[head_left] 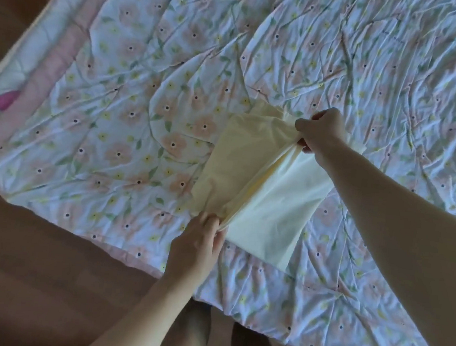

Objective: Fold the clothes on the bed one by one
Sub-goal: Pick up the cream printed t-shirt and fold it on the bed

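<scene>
A pale yellow garment (274,201) lies partly folded on the floral quilt (131,125), near its front edge. One half of it is lifted along a raised fold line that runs between my two hands. My left hand (198,247) pinches the near end of that fold. At the far end, my right hand (321,131) grips the bunched cloth. The left half of the garment slopes down to the quilt, while the right half lies flat and smooth.
The wrinkled floral quilt covers most of the view. A pink and white striped border (38,59) runs along its left side. Brown wooden floor (32,280) shows at the lower left. My bare feet (223,338) stand at the quilt's front edge.
</scene>
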